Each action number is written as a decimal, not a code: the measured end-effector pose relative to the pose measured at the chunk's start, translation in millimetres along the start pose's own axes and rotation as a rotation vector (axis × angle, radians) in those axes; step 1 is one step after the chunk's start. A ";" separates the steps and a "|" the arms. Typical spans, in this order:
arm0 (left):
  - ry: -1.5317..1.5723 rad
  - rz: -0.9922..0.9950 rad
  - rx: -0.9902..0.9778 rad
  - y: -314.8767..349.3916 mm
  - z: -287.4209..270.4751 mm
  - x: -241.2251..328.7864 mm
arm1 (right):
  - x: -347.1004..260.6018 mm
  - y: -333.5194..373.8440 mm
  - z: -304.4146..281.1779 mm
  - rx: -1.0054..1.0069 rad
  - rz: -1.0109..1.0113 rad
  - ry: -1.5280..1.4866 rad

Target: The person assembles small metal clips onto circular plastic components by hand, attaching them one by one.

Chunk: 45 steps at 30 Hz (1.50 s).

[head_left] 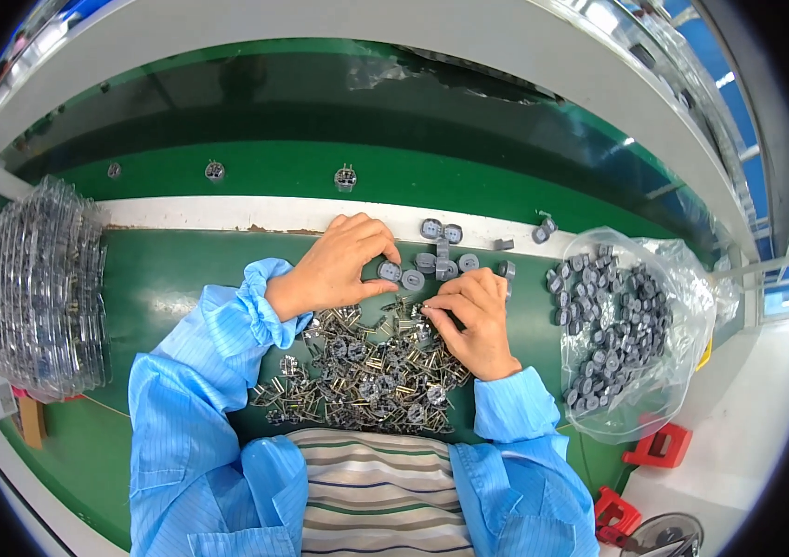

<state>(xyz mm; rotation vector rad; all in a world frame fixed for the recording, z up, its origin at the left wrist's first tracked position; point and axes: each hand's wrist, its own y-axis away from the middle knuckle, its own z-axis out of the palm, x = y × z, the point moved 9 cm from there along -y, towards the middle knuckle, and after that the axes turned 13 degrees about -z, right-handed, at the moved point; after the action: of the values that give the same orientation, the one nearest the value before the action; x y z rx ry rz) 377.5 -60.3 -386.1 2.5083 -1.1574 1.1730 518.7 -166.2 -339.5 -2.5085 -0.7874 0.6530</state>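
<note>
Between the thumb and forefinger of my left hand [343,263] is a round grey plastic cap [389,271]. Another grey cap [412,279] lies just right of it, and several more grey caps [443,252] are loosely grouped beyond my hands. My right hand [470,322] has its thumb and forefinger pinched at the upper right of a heap of small metal-pinned parts [366,367]. Whatever sits in that pinch is too small to make out. The heap spreads over the green table close to my body.
On the right, a clear plastic bag [691,371] lies spread with many grey caps [612,325] on it. Stacked clear plastic trays [41,288] stand at the left. Beyond a white ledge [255,216], a green strip carries pinned assemblies [345,178]. Red stools [662,446] stand below right.
</note>
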 end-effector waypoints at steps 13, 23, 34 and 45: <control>-0.003 -0.044 -0.001 15.5 -17.0 -11.5 | 9.9 -57.2 2.2 0.103 -0.020 0.027; 0.177 -0.209 -0.132 18.0 -20.9 -32.0 | -8.0 -63.5 25.6 0.073 -0.023 -0.414; 0.076 -0.160 0.137 17.9 -48.1 -20.6 | 18.2 -53.3 50.1 0.084 0.188 -0.391; 0.105 -0.174 0.006 18.8 -26.9 -26.2 | 39.0 -54.9 68.4 0.045 0.330 -0.528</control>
<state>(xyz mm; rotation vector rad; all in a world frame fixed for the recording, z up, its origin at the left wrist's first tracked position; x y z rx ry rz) 338.0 -46.7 -389.6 2.4604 -0.8925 1.2453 487.0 -83.8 -377.2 -2.4683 -0.5105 1.4677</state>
